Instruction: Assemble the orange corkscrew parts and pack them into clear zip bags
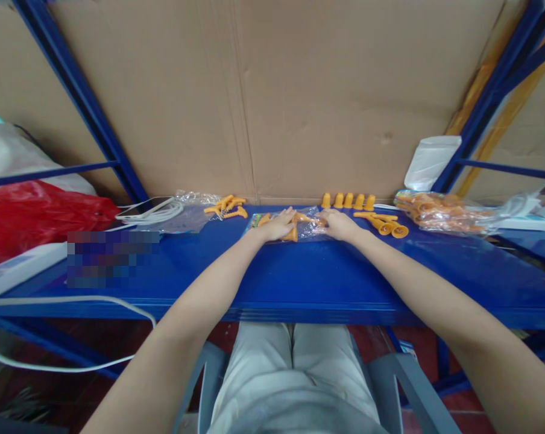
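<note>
A clear plastic bag [306, 228] with orange plastic pieces inside lies on the blue shelf in front of me. My left hand [277, 226] rests over the bag's left part, its fingers stretched forward across it. At the bag's right end, the fingers of my right hand [338, 224] are bent onto the plastic; their tips are partly hidden. Just behind my right hand stands a row of several orange cups [349, 201]. Orange funnel-like pieces [384, 226] with long stems lie to its right. Left of the bag is a small pile of orange branched pieces [227, 207].
A filled bag of orange parts [444, 211] lies at the right, by a white pouch [432, 161]. At the left are a phone [144, 208], white cable [168, 212] and red bag [46, 214]. Cardboard [308, 96] closes the back; blue posts [80, 99] flank the shelf [295, 277].
</note>
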Available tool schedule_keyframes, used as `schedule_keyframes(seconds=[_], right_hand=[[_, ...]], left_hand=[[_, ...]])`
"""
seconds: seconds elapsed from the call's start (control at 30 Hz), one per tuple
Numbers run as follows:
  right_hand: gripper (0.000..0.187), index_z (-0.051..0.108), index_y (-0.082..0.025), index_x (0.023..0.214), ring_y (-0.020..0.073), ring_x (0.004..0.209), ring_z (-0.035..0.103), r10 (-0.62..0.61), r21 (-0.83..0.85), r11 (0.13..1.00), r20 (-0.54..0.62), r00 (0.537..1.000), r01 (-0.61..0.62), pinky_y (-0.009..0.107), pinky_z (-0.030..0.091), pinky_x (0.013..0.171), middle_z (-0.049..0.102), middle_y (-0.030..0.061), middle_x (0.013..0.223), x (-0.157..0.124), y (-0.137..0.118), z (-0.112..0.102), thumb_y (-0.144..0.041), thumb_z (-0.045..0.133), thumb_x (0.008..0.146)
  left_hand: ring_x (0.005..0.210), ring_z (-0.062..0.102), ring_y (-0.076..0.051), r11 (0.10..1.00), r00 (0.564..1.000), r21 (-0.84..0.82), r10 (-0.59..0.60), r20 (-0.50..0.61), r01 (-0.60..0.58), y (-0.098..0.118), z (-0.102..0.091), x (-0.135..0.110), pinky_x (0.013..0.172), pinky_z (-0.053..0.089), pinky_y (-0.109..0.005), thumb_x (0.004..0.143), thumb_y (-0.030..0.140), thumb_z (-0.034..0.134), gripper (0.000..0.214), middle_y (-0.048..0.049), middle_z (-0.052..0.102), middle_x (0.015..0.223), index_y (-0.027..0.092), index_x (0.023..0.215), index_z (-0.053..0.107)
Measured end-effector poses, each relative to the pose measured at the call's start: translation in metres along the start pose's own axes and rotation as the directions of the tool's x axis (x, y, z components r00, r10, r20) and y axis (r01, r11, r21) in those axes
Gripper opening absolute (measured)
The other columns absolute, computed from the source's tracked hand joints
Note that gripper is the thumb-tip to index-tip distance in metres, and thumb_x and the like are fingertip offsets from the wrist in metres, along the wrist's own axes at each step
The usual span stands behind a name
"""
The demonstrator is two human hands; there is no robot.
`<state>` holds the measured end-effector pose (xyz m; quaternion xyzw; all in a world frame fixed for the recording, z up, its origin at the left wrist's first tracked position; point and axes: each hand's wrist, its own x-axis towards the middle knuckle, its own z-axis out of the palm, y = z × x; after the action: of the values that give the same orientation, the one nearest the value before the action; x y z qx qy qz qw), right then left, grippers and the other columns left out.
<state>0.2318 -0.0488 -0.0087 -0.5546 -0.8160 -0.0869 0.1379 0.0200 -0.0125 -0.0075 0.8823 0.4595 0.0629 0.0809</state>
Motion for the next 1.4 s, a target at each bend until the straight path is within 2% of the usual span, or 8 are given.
schedule_keyframes(seconds=[0.1,0.2,0.5,0.67,0.83,1.07,1.27,1.4], right_hand=[[0.040,0.061,-0.009,0.114,0.0287,0.107,0.063,0.135,-0.026,0.991,0.025,0.991,-0.134,0.033,0.048,0.087,0.067,0.0189,0.112,-0.001,-0.004,-0.002,-0.034,0.065,0.082],[0.031,0.062,-0.012,0.108,0.0246,0.092,0.067,0.184,0.023,0.982,0.062,0.981,-0.186,0.029,0.048,0.076,0.071,0.0132,0.097,-0.002,-0.006,-0.004,-0.031,0.064,0.083],[0.007,0.060,-0.017,0.080,0.0154,0.068,0.061,0.043,0.403,0.915,-0.030,0.999,-0.027,0.024,0.047,0.063,0.066,0.0027,0.075,-0.001,0.010,0.005,-0.021,0.064,0.075],[0.012,0.060,-0.016,0.080,0.0144,0.066,0.060,0.087,0.519,0.853,-0.053,0.995,-0.046,0.025,0.048,0.063,0.063,0.0011,0.072,0.004,0.016,0.017,-0.022,0.067,0.072],[0.024,0.061,-0.014,0.090,0.0137,0.065,0.060,0.256,0.489,0.845,-0.013,0.967,-0.217,0.024,0.048,0.061,0.065,0.0023,0.076,0.008,0.010,0.016,-0.020,0.071,0.069],[0.010,0.063,-0.013,0.081,0.0149,0.062,0.059,0.264,0.405,0.870,0.097,0.960,-0.280,0.024,0.048,0.058,0.061,0.0026,0.064,0.001,0.000,-0.004,-0.014,0.062,0.071],[0.008,0.060,-0.018,0.062,0.0212,0.063,0.063,0.316,0.290,0.903,0.056,0.947,-0.318,0.029,0.050,0.058,0.061,0.0050,0.059,0.004,0.009,-0.006,-0.016,0.066,0.067],[0.014,0.062,-0.019,0.068,0.0249,0.066,0.064,0.347,0.329,0.888,-0.020,0.938,-0.322,0.031,0.050,0.057,0.064,0.0069,0.063,0.007,0.015,0.003,-0.027,0.074,0.065]], left_hand=[[0.147,0.006,-0.018,1.000,1.000,-0.008,0.015,0.000,-0.015,0.000,0.001,-0.003,0.118,0.013,-0.036,0.092,0.039,0.023,0.065,-0.0054,0.007,0.160,0.016,0.152,0.016],[0.147,0.005,-0.017,0.999,1.000,-0.015,0.028,0.004,-0.028,0.002,-0.001,-0.004,0.118,0.011,-0.034,0.092,0.038,0.023,0.065,-0.0067,0.007,0.160,0.013,0.152,0.017],[0.147,0.009,-0.021,0.998,0.998,-0.046,0.049,-0.032,-0.050,-0.003,0.002,-0.002,0.118,0.014,-0.039,0.092,0.041,0.026,0.062,-0.0048,0.009,0.159,0.021,0.151,0.021],[0.147,0.009,-0.021,0.998,0.998,-0.037,0.051,-0.036,-0.053,-0.005,0.002,0.000,0.118,0.015,-0.041,0.092,0.040,0.028,0.061,-0.0047,0.011,0.159,0.023,0.151,0.022],[0.147,0.008,-0.019,0.998,0.999,-0.039,0.048,-0.022,-0.049,-0.001,0.000,-0.002,0.118,0.015,-0.041,0.093,0.038,0.028,0.059,-0.0054,0.013,0.159,0.022,0.150,0.024],[0.147,0.008,-0.016,0.995,0.997,-0.061,0.080,-0.009,-0.080,0.005,0.002,-0.004,0.119,0.012,-0.036,0.094,0.036,0.030,0.058,-0.0024,0.013,0.159,0.023,0.150,0.024],[0.147,0.006,-0.016,0.988,0.989,-0.060,0.145,-0.013,-0.145,0.009,0.007,-0.003,0.119,0.012,-0.037,0.095,0.039,0.030,0.056,-0.0002,0.012,0.160,0.027,0.150,0.025],[0.148,0.005,-0.017,0.985,0.987,-0.060,0.159,-0.014,-0.159,0.009,0.006,-0.004,0.119,0.012,-0.038,0.095,0.038,0.031,0.056,-0.0007,0.011,0.160,0.027,0.150,0.025]])
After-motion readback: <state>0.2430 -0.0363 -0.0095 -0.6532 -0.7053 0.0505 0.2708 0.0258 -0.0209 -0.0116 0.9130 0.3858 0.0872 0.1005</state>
